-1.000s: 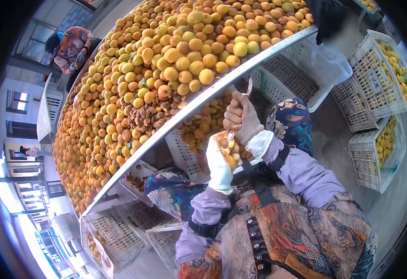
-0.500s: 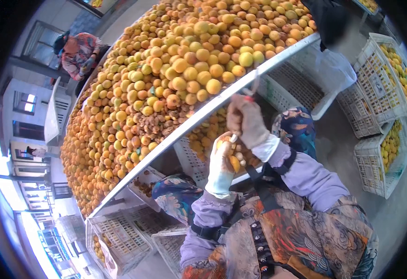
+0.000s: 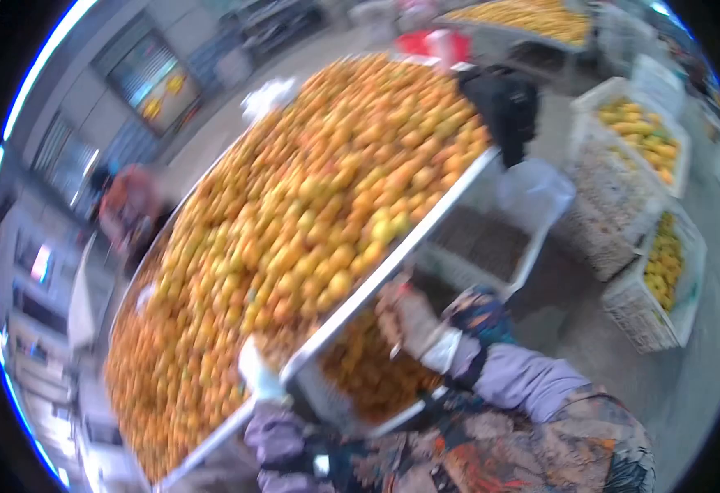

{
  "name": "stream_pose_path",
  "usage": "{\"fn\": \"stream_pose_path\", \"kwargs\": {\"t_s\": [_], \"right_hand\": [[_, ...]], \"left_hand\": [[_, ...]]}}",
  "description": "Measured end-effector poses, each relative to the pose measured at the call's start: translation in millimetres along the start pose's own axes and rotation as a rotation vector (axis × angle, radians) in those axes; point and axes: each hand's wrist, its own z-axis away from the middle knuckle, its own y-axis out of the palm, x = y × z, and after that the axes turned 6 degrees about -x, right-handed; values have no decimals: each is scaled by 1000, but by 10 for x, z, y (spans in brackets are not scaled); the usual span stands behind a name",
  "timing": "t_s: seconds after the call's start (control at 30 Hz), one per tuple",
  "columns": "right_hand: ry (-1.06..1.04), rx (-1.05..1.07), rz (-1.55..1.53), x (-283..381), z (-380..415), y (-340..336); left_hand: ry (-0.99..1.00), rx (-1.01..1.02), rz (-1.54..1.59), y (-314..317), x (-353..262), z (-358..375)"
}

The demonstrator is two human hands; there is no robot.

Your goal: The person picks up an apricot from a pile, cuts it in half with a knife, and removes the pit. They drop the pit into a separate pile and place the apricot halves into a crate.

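Note:
A broad heap of orange-yellow apricots (image 3: 294, 246) lies on a metal-edged table. My left hand (image 3: 259, 370), in a white glove, reaches over the table rim at the near side of the heap. Motion smears its fingers, so any hold on a fruit cannot be made out. My right hand (image 3: 409, 316), in a soiled pale glove, is curled closed above a white crate (image 3: 393, 423). A small red spot shows at its fingers, but the thing held is too blurred to name. Orange fruit pieces (image 3: 376, 378) fill the crate below it.
Another white crate (image 3: 533, 255) stands under the table's right end. Stacked crates (image 3: 615, 197) of yellow fruit stand at right. A black object (image 3: 504, 111) hangs at the table corner. Another person (image 3: 130, 205) is across the table; a second fruit table (image 3: 533, 20) stands behind.
My left hand has left my right hand and moved left to the heap; the fruit it held is no longer visible. My right hand has lowered slightly. The view has swung and blurred.

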Motion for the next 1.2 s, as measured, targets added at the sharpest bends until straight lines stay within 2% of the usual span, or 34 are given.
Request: {"fn": "stream_pose_path", "kwargs": {"t_s": [0.03, 0.07, 0.1, 0.13, 0.17, 0.23, 0.27, 0.5, 0.57, 0.63, 0.7, 0.77, 0.83, 0.9, 0.97, 1.03, 1.07, 1.1, 1.2], "right_hand": [[-23, 40, 5, -21, 5, -22], [-82, 47, 29, -40, 1, -42], [-124, 59, 52, -50, -13, -53], [-98, 68, 77, -32, -12, -71], [-54, 81, 102, -34, 2, -75], [-41, 57, 97, -10, 35, -56], [-25, 69, 94, -12, 49, -58], [22, 88, 102, 2, 26, -87], [21, 90, 112, -20, 10, -98], [51, 82, 78, 13, -23, -115], [108, 97, 85, 68, -13, -128], [88, 108, 42, 81, -28, -146], [-4, 144, 76, 91, 4, -151], [-18, 130, 75, 79, -6, -150], [-15, 146, 78, 101, 21, -145], [7, 140, 77, 115, 35, -150], [16, 127, 73, 122, 35, -145], [29, 132, 69, 125, 49, -141], [4, 142, 135, 132, 40, -163]], "left_hand": [[-135, -10, 1, 151, -262, 157], [15, 13, -2, 132, -181, -21], [-21, 32, -51, -69, -7, -353], [-102, -29, -28, 166, -283, -123], [-92, -64, -71, 146, -267, -213], [-187, 14, -32, 102, -346, -346], [-237, -94, -30, 237, -479, -232], [-262, -8, 7, 105, -533, -73], [-223, 122, 46, 94, -590, 161], [-55, 94, -39, 26, -370, 237], [-61, 205, -235, 92, -368, 655], [-104, 294, -300, 243, -421, 1043], [-118, 343, -337, 189, -163, 1155], [28, 375, -499, 193, 53, 1200], [-56, 374, -574, 178, 160, 1214], [391, 413, -810, 127, 369, 1159], [318, 448, -846, 168, 295, 1201], [406, 463, -839, 183, 303, 1189], [397, 421, -831, 243, 209, 1111]]}}
